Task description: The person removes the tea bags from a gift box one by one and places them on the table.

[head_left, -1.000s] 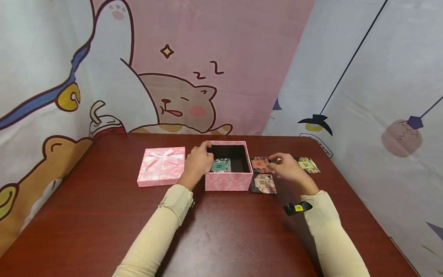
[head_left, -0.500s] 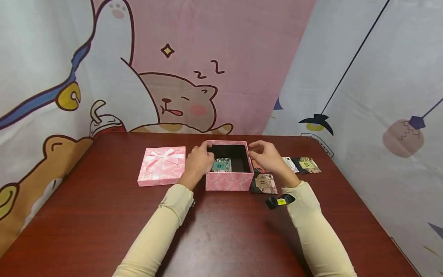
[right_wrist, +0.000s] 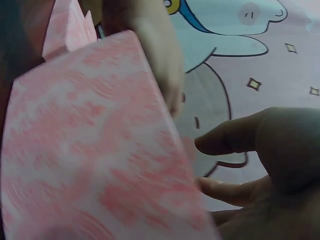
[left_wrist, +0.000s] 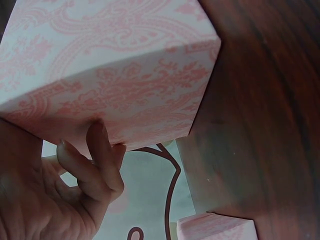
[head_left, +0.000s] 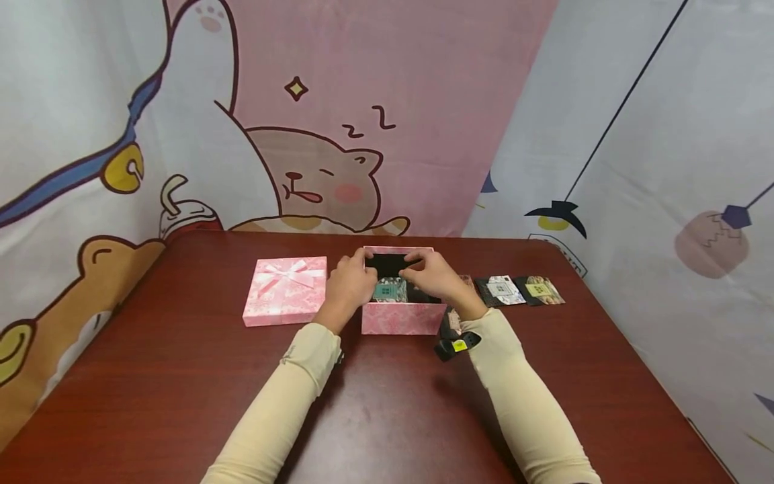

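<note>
My left hand grips the pink box at its 9 o'clock wall, fingers against the outside. My right hand is over the box's 3 o'clock side, thumb and index narrowly apart, visible gap between. Box is open on the table; teal-labelled packet inside at 7 o'clock. Bow-topped lid at 9. White-labelled packet and yellow-labelled packet out at 3. Label print too small to read. Legible: two Zs on the backdrop, 12 o'clock.
</note>
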`<action>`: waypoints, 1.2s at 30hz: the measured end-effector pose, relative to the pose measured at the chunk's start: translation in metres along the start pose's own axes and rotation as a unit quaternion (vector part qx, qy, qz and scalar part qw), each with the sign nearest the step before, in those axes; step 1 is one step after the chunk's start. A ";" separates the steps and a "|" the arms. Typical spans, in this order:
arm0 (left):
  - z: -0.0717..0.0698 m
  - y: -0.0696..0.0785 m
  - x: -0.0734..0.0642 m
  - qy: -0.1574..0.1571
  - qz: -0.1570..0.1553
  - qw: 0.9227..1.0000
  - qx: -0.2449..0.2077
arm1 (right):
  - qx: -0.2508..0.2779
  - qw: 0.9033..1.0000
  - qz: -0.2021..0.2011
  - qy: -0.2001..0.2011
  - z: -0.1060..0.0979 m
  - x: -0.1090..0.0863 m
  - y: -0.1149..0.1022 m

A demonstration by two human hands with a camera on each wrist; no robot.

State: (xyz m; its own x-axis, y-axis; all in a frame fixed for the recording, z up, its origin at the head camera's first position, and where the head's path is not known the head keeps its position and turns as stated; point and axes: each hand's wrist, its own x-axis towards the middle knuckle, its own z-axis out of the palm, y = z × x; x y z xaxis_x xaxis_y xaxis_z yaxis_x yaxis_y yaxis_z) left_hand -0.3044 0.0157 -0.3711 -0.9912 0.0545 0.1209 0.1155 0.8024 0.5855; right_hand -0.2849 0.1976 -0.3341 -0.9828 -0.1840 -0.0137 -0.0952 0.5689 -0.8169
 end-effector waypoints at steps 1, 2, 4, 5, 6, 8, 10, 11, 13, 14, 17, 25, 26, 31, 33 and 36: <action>0.001 0.000 0.000 -0.003 -0.001 1.000 -0.001 | 0.000 1.000 0.005 -0.010 0.004 0.002 0.001; 0.001 0.001 -0.001 -0.006 -0.001 1.000 0.000 | -0.001 1.000 0.010 -0.018 0.007 0.004 0.002; 0.003 0.001 -0.001 -0.009 -0.001 1.000 -0.002 | 0.002 0.999 0.020 -0.025 0.013 0.007 0.004; 0.003 0.001 -0.002 -0.010 0.000 1.000 -0.003 | 0.002 0.999 0.026 -0.024 0.015 0.008 0.004; 0.003 0.002 -0.002 -0.011 0.000 1.000 -0.003 | -0.004 0.999 0.027 -0.021 0.016 0.009 0.005; 0.003 0.002 -0.002 -0.010 0.002 1.000 -0.003 | -0.008 0.999 0.036 -0.020 0.018 0.011 0.005; 0.003 0.002 -0.001 -0.008 0.003 1.000 -0.004 | -0.009 0.999 0.043 -0.024 0.019 0.013 0.006; 0.002 0.003 -0.001 -0.007 0.004 1.000 -0.005 | -0.010 0.999 0.044 -0.027 0.019 0.014 0.006; 0.001 0.003 0.000 -0.004 0.005 1.000 -0.006 | -0.011 0.998 0.046 -0.033 0.020 0.017 0.005; 0.000 0.003 0.000 -0.002 0.005 1.000 -0.006 | -0.013 0.998 0.046 -0.035 0.020 0.018 0.005; 0.000 0.002 0.001 0.002 0.006 1.000 -0.007 | -0.029 0.998 0.047 -0.036 0.019 0.021 0.004; 0.002 0.000 0.000 -0.002 0.004 1.000 -0.011 | -0.040 0.996 0.060 -0.048 0.026 0.029 0.015; 0.002 0.000 0.000 -0.001 0.004 1.000 -0.011 | -0.037 0.996 0.059 -0.050 0.026 0.029 0.015; 0.001 -0.001 0.002 0.003 0.004 1.000 -0.008 | -0.017 0.997 0.063 -0.052 0.025 0.032 0.014; 0.001 -0.002 0.003 0.002 0.003 1.000 -0.006 | -0.011 0.996 0.065 -0.051 0.026 0.033 0.014; 0.002 -0.003 0.003 0.002 0.003 1.000 -0.007 | -0.015 0.997 0.063 -0.045 0.027 0.033 0.014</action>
State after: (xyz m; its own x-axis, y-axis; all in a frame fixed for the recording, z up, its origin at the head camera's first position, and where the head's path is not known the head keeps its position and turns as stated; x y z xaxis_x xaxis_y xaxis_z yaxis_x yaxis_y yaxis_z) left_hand -0.3076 0.0148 -0.3735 -0.9904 0.0567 0.1264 0.1215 0.7939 0.5958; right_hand -0.3143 0.1782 -0.3619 -0.9693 -0.1802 -0.1674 0.0215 0.6160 -0.7874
